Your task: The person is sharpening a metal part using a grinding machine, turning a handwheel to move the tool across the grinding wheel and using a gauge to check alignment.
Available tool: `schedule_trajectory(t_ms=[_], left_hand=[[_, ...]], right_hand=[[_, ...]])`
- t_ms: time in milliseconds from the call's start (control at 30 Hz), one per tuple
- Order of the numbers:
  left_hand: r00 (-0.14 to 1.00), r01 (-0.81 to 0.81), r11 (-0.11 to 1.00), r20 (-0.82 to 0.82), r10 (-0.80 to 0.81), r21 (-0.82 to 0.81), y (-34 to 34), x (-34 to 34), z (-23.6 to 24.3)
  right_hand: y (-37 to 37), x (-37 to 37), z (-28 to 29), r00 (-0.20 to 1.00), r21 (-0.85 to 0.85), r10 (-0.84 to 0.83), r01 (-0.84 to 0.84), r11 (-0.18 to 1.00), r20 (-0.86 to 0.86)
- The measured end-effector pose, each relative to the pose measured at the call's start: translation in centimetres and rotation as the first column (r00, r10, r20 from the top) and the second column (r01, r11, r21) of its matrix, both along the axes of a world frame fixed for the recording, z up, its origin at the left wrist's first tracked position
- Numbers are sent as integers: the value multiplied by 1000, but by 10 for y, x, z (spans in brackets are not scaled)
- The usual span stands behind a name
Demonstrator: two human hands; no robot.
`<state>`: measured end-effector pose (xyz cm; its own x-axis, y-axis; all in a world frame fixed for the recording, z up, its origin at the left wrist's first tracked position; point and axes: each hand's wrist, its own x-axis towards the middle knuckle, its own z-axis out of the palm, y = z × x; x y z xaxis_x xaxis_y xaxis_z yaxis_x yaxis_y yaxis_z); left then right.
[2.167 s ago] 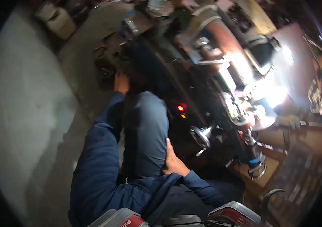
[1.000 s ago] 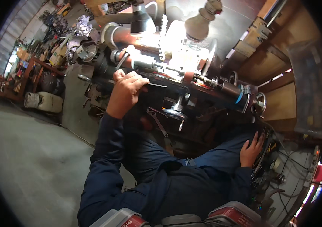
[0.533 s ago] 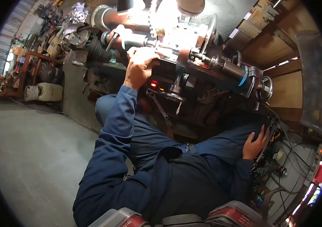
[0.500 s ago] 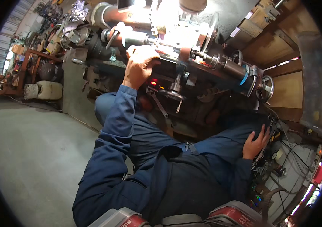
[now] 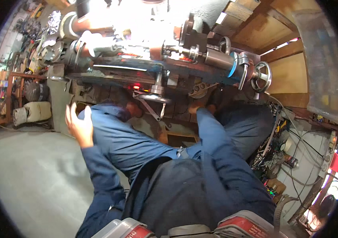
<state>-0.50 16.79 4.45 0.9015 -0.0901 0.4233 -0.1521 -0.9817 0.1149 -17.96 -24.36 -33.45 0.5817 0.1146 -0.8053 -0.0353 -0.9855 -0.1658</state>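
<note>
My left hand [image 5: 79, 126] is raised beside my left knee, fingers spread, holding nothing. My right hand [image 5: 195, 107] reaches forward between my legs into the shade under the machine. Its fingers are too dark and partly hidden to read. Just beyond it lies a metal part with round holes [image 5: 200, 89]. The machine in front of me looks like a lathe [image 5: 121, 66], its middle washed out by a bright lamp. A handwheel with a crank handle [image 5: 155, 98] sticks out toward me. Beside that handwheel is a long wrench [image 5: 149, 107], slanting downward.
At the lathe's right end are a metal cylinder [image 5: 218, 59] and a larger handwheel [image 5: 262, 77]. Metal parts crowd the far left, near a pale plastic jug [image 5: 34, 113] on the floor. Cables [image 5: 296, 135] and tools lie by my right leg. Wooden boards [image 5: 288, 77] stand at the right.
My left hand has come off the lathe and swung back left to my knee. My right hand has left my right thigh and reached under the machine. The view has shifted right.
</note>
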Motion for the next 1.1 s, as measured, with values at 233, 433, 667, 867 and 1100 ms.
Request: schedule_trajectory(t_ms=[233, 433, 667, 867, 1100], left_hand=[[959, -51, 878, -270, -91, -475, 16, -28, -26], [974, -57, 897, -222, -47, -439, 19, -25, -26], [975, -81, 905, -224, -16, -418, 20, -30, -12], [965, -22, 862, -235, -114, -507, 9, -14, -30], [969, -35, 861, -229, -96, -508, 11, -18, -26]], right_hand=[[-23, -29, -343, 796, 809, 250, -584, 72, 552], [29, -25, -386, 762, 642, -420, 8, 767, 493], [88, -46, -150, 213, 298, -798, 849, 437, 564], [-8, -7, -63, 230, 202, -784, 890, 410, 576], [-24, 23, -35, 272, 163, -809, 899, 407, 521]])
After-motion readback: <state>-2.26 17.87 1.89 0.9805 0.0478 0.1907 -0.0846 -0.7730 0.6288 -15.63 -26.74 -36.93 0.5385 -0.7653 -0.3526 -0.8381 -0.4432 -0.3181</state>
